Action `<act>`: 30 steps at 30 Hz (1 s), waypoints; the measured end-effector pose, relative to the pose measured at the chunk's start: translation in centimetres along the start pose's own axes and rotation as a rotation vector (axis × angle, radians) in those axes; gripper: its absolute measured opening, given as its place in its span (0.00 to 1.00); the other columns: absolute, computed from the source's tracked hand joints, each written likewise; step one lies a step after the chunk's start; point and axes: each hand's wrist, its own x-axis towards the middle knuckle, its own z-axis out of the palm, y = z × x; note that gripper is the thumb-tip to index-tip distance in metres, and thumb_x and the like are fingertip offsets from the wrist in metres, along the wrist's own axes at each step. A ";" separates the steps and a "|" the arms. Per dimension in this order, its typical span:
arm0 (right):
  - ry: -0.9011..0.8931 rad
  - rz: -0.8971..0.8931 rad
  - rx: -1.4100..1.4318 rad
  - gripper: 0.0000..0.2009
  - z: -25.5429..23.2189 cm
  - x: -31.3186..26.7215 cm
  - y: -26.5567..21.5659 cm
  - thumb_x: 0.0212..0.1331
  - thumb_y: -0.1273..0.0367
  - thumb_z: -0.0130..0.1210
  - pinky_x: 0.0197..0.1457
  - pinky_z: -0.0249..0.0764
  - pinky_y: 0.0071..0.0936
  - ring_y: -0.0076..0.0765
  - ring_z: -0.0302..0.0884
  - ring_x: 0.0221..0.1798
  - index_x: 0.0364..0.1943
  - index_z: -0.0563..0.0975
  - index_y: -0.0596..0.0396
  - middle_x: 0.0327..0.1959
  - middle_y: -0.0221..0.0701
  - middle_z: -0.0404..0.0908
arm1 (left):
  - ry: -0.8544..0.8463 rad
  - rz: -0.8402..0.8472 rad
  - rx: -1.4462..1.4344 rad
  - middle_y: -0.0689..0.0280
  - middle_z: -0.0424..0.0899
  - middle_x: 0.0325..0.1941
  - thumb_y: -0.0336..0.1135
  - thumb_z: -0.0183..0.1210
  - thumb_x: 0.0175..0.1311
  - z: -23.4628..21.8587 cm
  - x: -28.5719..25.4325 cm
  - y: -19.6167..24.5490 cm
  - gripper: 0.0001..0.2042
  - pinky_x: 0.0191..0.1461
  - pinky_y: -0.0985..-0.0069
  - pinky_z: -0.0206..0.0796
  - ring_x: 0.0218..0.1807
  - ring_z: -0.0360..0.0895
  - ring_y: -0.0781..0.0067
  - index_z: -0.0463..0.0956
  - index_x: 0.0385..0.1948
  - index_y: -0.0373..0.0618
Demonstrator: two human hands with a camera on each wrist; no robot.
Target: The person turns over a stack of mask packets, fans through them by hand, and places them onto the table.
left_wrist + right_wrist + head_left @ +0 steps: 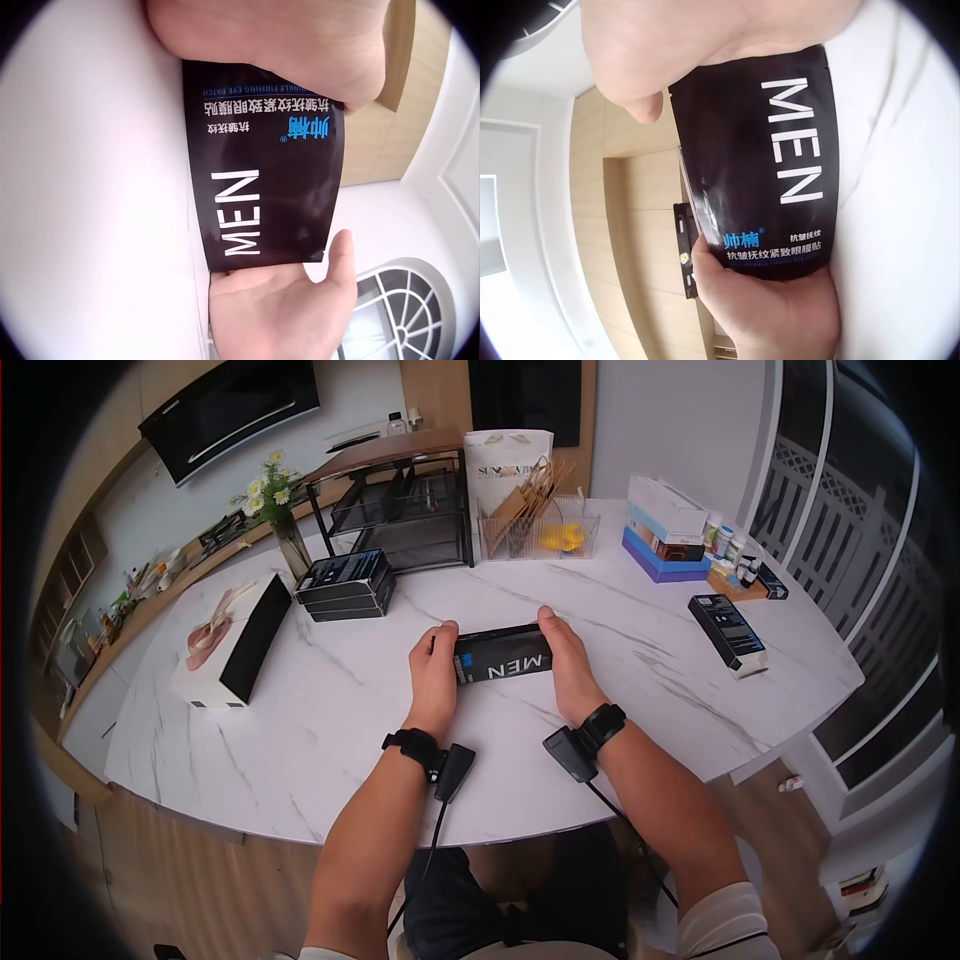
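Note:
A flat black eye patch packet (505, 653) with large white "MEN" lettering is between both hands near the table's middle. My left hand (432, 675) grips one short end, its thumb along the upper corner. The opposite end is held by my right hand (575, 675), thumb likewise near the top. In the left wrist view the packet (289, 199) stands on its long side, that edge right at the white tabletop. Blue and white print on the packet (757, 165) shows in the right wrist view. The fingers behind the packet are mostly hidden.
Stacked black boxes (345, 585) and a white gift box (225, 645) lie left. Behind stand a flower vase (290, 545), a mesh organizer (400, 510) and a clear bin (535, 540). To the right are another black box (728, 635), stacked boxes (665, 530) and small bottles.

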 end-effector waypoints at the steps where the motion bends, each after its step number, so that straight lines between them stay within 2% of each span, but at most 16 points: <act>1: -0.002 -0.001 -0.004 0.26 -0.2 -0.1 -0.2 0.72 0.44 0.50 0.57 0.64 0.23 0.23 0.68 0.47 0.45 0.77 0.56 0.42 0.27 0.75 | 0.002 0.001 -0.004 0.75 0.67 0.27 0.48 0.56 0.72 -0.1 0.1 -0.2 0.19 0.39 0.80 0.54 0.33 0.59 0.82 0.74 0.27 0.41; 3: -0.119 0.011 -0.054 0.26 -0.5 -0.4 -0.6 0.70 0.46 0.55 0.63 0.63 0.25 0.25 0.69 0.53 0.53 0.73 0.57 0.48 0.31 0.75 | 0.013 0.064 -0.001 0.75 0.68 0.26 0.48 0.56 0.73 -0.3 0.3 -0.5 0.20 0.39 0.79 0.55 0.33 0.59 0.82 0.75 0.27 0.39; 4: -0.117 0.021 -0.062 0.26 -0.5 -0.4 -0.6 0.70 0.46 0.55 0.63 0.63 0.25 0.25 0.69 0.53 0.53 0.73 0.57 0.48 0.31 0.75 | 0.023 0.066 -0.007 0.74 0.68 0.26 0.48 0.56 0.73 -0.4 0.4 -0.7 0.20 0.39 0.79 0.56 0.33 0.60 0.81 0.75 0.27 0.38; 6: -0.241 -0.033 -0.077 0.29 -1.0 -0.2 -0.3 0.66 0.51 0.62 0.67 0.62 0.26 0.27 0.70 0.57 0.59 0.68 0.58 0.52 0.34 0.75 | 0.041 0.095 0.008 0.73 0.71 0.27 0.48 0.57 0.72 -0.6 0.8 -1.3 0.21 0.40 0.78 0.58 0.33 0.62 0.80 0.76 0.28 0.37; 7: -0.291 0.010 -0.042 0.31 -1.4 -0.2 -0.7 0.61 0.61 0.66 0.69 0.62 0.27 0.29 0.70 0.60 0.63 0.64 0.59 0.55 0.37 0.74 | 0.054 0.076 0.032 0.72 0.72 0.28 0.49 0.57 0.72 -0.6 0.8 -1.2 0.21 0.41 0.78 0.59 0.34 0.63 0.80 0.77 0.29 0.36; 9: -0.321 -0.027 -0.134 0.28 -1.8 0.0 -0.4 0.59 0.69 0.63 0.69 0.62 0.26 0.29 0.69 0.61 0.63 0.65 0.60 0.57 0.37 0.74 | 0.032 0.068 0.002 0.72 0.73 0.29 0.50 0.57 0.71 -0.6 0.5 -0.9 0.21 0.42 0.78 0.60 0.35 0.64 0.80 0.78 0.30 0.36; 10: -0.298 -0.043 -0.116 0.25 -1.4 -0.3 -0.6 0.57 0.74 0.58 0.68 0.63 0.26 0.29 0.71 0.58 0.60 0.68 0.60 0.55 0.35 0.76 | 0.030 0.038 0.000 0.72 0.73 0.29 0.50 0.57 0.71 -0.5 0.4 -0.6 0.21 0.42 0.78 0.59 0.35 0.64 0.80 0.78 0.30 0.36; 11: -0.282 -0.036 -0.121 0.25 -1.4 -0.3 -0.7 0.57 0.74 0.58 0.68 0.63 0.26 0.29 0.71 0.58 0.60 0.68 0.60 0.55 0.35 0.76 | 0.026 0.015 0.001 0.73 0.73 0.29 0.50 0.57 0.71 -0.6 0.5 -0.4 0.21 0.42 0.79 0.59 0.35 0.63 0.80 0.77 0.30 0.36; 14: -0.247 0.007 -0.103 0.18 -1.6 0.1 -0.3 0.58 0.76 0.57 0.62 0.66 0.25 0.27 0.74 0.52 0.54 0.73 0.61 0.45 0.29 0.79 | 0.017 0.002 -0.043 0.73 0.73 0.28 0.50 0.57 0.71 -0.3 0.6 -0.4 0.20 0.43 0.80 0.60 0.35 0.65 0.81 0.77 0.30 0.39; 17: -0.198 0.018 -0.141 0.17 -1.7 0.5 0.4 0.58 0.75 0.56 0.59 0.67 0.24 0.27 0.73 0.51 0.53 0.74 0.61 0.46 0.30 0.80 | -0.005 -0.002 -0.077 0.71 0.75 0.29 0.49 0.57 0.72 -0.3 0.5 -0.2 0.18 0.43 0.80 0.61 0.35 0.68 0.81 0.78 0.32 0.40; 20: -0.153 -0.022 -0.228 0.17 -1.4 0.5 0.4 0.59 0.75 0.56 0.58 0.68 0.24 0.27 0.73 0.50 0.53 0.75 0.62 0.47 0.31 0.80 | -0.050 0.035 -0.054 0.68 0.80 0.32 0.49 0.52 0.75 -0.4 0.8 -0.4 0.19 0.46 0.77 0.66 0.36 0.74 0.78 0.77 0.31 0.43; 23: -0.160 -0.068 -0.162 0.18 -1.3 0.5 0.8 0.59 0.75 0.55 0.57 0.69 0.24 0.27 0.74 0.50 0.54 0.74 0.63 0.47 0.31 0.80 | -0.055 0.024 -0.067 0.70 0.78 0.31 0.54 0.54 0.75 -0.4 0.7 -0.2 0.24 0.45 0.80 0.63 0.36 0.70 0.81 0.79 0.32 0.38; 27: -0.134 -0.048 -0.151 0.17 -1.3 0.6 1.1 0.60 0.75 0.56 0.59 0.70 0.25 0.28 0.75 0.51 0.54 0.74 0.64 0.48 0.32 0.81 | -0.056 0.013 -0.050 0.69 0.78 0.32 0.56 0.53 0.76 -0.4 0.4 0.4 0.25 0.45 0.80 0.63 0.36 0.69 0.81 0.79 0.33 0.38; 29: -0.139 -0.083 -0.146 0.17 -1.3 0.8 1.5 0.63 0.73 0.56 0.58 0.71 0.25 0.28 0.75 0.51 0.55 0.74 0.64 0.47 0.33 0.81 | -0.040 -0.009 0.020 0.69 0.78 0.33 0.57 0.52 0.76 -0.3 0.3 0.4 0.25 0.45 0.79 0.63 0.36 0.69 0.80 0.78 0.34 0.38; 30: -0.130 -0.139 -0.238 0.16 -1.3 0.9 1.7 0.64 0.72 0.56 0.57 0.71 0.26 0.27 0.75 0.49 0.55 0.74 0.64 0.46 0.33 0.81 | -0.046 -0.002 0.030 0.69 0.78 0.33 0.57 0.52 0.76 -0.4 0.3 0.3 0.25 0.45 0.79 0.63 0.36 0.69 0.80 0.78 0.34 0.38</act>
